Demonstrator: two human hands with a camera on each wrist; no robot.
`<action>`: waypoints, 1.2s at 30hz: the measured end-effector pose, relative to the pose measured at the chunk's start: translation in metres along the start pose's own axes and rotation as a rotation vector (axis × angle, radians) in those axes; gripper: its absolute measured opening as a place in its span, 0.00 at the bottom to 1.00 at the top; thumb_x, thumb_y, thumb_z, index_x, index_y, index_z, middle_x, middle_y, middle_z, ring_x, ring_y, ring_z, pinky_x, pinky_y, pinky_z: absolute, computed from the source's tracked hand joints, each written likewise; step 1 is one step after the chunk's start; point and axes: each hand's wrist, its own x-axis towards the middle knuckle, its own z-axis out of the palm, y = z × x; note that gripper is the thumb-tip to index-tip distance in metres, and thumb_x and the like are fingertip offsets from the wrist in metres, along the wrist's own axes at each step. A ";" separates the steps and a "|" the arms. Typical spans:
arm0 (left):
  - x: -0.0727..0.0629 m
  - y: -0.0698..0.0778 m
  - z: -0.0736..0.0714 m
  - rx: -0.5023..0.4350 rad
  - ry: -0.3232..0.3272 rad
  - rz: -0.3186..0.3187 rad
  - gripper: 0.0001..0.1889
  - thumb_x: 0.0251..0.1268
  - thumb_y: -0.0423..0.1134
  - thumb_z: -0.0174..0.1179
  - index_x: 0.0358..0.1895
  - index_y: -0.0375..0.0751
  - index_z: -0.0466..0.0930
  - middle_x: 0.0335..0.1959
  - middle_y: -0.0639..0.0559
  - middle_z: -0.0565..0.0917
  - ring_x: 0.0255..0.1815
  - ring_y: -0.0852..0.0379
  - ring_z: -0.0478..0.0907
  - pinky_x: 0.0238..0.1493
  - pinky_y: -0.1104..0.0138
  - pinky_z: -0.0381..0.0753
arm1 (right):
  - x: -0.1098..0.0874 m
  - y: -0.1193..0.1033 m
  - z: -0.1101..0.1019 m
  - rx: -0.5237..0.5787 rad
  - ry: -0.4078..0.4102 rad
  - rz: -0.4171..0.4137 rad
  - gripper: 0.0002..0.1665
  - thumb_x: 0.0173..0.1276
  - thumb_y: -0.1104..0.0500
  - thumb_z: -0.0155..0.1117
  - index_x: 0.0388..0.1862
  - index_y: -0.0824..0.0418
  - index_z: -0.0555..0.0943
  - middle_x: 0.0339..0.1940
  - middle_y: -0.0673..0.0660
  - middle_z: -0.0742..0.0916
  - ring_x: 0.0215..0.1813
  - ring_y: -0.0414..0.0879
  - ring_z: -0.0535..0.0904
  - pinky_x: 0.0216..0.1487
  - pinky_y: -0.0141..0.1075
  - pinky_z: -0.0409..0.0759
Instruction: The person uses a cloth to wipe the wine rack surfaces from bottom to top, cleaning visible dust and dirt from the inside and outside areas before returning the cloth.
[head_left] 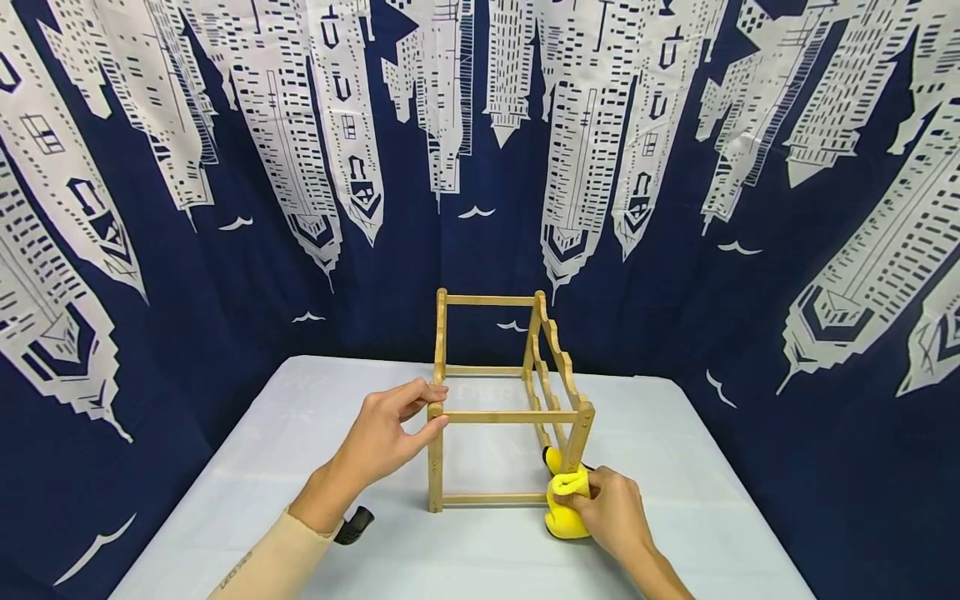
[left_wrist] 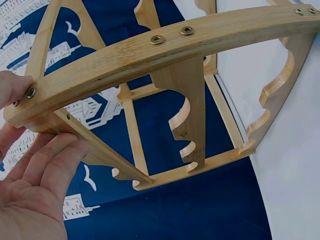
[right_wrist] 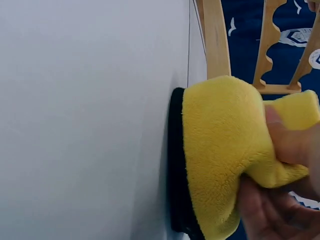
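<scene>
The wooden rack stands upright on the white table, an open frame with scalloped rails inside it, the tabletop and dark blue curtain showing through its bars. The left hand grips its near upper left corner between thumb and fingers. The right hand pinches a folded, dark-edged yellow cloth against the near right post, low down; whether the cloth fully encircles the post is hard to tell.

The rack leaves passing room between its near top rail and bottom rail; the cloth (pinched by the right hand) blocks the opening's lower right corner.
</scene>
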 end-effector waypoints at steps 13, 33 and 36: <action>-0.006 -0.002 0.002 -0.011 0.016 0.015 0.12 0.73 0.31 0.81 0.51 0.43 0.89 0.61 0.49 0.98 0.62 0.44 0.98 0.59 0.55 0.99 | 0.005 -0.034 -0.031 0.109 0.369 -0.152 0.09 0.57 0.71 0.94 0.31 0.65 0.97 0.27 0.51 0.89 0.26 0.31 0.78 0.27 0.23 0.80; 0.005 0.016 0.001 0.245 0.042 0.032 0.16 0.71 0.37 0.83 0.57 0.49 0.91 0.63 0.53 0.96 0.67 0.49 0.95 0.76 0.42 0.92 | 0.051 -0.058 -0.104 0.251 0.369 -0.119 0.17 0.66 0.63 0.93 0.51 0.67 0.98 0.45 0.64 0.98 0.40 0.21 0.85 0.42 0.14 0.85; 0.017 0.032 0.010 0.287 0.058 0.104 0.16 0.71 0.39 0.83 0.58 0.49 0.92 0.65 0.52 0.95 0.73 0.46 0.92 0.85 0.33 0.81 | 0.056 -0.046 -0.109 0.261 0.387 -0.070 0.19 0.67 0.62 0.93 0.54 0.66 0.98 0.47 0.53 0.99 0.42 0.19 0.85 0.44 0.14 0.84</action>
